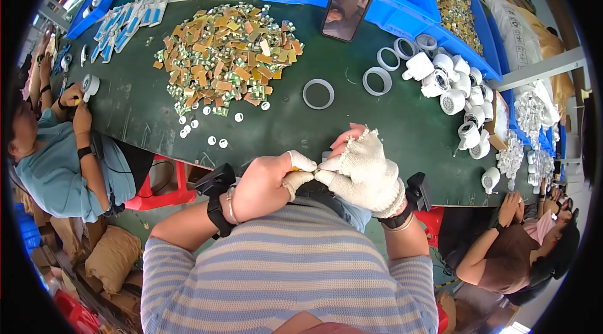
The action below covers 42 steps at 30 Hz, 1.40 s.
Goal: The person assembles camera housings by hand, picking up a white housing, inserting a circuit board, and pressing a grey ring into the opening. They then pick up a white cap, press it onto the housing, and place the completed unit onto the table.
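My left hand (269, 182), with white covers on the thumb and a fingertip, is closed in a pinch close to my body at the table's near edge. Opposite it, my right hand (366, 174) wears a white knitted glove with bare fingertips showing, and its thumb and finger pinch at the same spot. The tips of both hands meet; what lies between them is too small and hidden to make out. Beyond them, a large heap of small green and copper-coloured circuit boards (232, 54) covers the table, with several small white round pieces (211, 140) at its near side.
Grey rings (318, 94) lie ahead of my hands. White plastic housings (452, 100) pile up at the right. A phone (347, 8) leans against a blue bin (402, 16) of rings. Blue-and-white parts (129, 23) lie far left. Co-workers sit at left (59, 164) and right (509, 252).
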Tool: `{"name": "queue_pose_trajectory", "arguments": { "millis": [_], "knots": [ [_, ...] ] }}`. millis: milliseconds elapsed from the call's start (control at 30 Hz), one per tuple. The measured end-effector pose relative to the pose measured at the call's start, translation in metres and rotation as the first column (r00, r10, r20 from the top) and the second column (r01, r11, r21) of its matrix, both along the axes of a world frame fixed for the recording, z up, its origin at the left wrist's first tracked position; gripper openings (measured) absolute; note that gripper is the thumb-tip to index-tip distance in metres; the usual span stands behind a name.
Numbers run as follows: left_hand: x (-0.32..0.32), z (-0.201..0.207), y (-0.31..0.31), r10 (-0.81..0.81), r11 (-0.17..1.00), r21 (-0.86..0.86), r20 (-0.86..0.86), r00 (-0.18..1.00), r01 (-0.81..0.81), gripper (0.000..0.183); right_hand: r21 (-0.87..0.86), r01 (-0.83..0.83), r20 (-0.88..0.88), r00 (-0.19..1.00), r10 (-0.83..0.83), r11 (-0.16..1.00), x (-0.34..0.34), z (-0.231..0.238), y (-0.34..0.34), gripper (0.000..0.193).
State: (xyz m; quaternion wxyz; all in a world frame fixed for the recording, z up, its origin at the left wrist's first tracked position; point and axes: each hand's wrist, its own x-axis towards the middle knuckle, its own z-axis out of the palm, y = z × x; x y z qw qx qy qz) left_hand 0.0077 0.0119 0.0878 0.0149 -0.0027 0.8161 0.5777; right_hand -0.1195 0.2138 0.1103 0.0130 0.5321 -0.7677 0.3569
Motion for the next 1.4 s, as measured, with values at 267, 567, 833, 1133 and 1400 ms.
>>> {"name": "queue_pose_trajectory", "arguments": {
  "millis": [267, 567, 833, 1133, 1400],
  "knots": [
    [0.016, 0.037, -0.039, 0.107, 0.993, 0.047, -0.02, 0.994, -0.106, 0.023, -0.109, -0.036, 0.098, 0.994, 0.047, 0.993, 0.001, 0.005, -0.006, 0.041],
    [0.062, 0.07, -0.221, 0.689, 0.575, -0.391, -0.243, 0.683, -0.719, 0.02, -0.16, 0.703, -0.314, 0.629, -0.711, 0.693, -0.106, -0.018, 0.082, 0.028],
    [0.008, 0.029, -0.135, 0.516, 0.789, -0.256, -0.216, 0.829, -0.559, 0.054, 0.117, 0.943, -0.579, 0.319, -0.75, 0.311, -0.176, -0.044, 0.107, 0.064],
    [-0.009, -0.005, -0.021, -0.023, 0.818, 0.573, 0.12, 0.993, -0.05, 0.051, -0.108, 0.789, -0.204, 0.578, -0.79, 0.605, -0.043, -0.028, 0.067, 0.071],
    [-0.015, -0.004, -0.001, 0.008, 0.497, 0.855, 0.166, 0.986, -0.148, 0.069, -0.248, 0.074, 0.158, 0.987, -0.035, 0.966, 0.01, 0.022, -0.025, 0.068]
  ]
}}
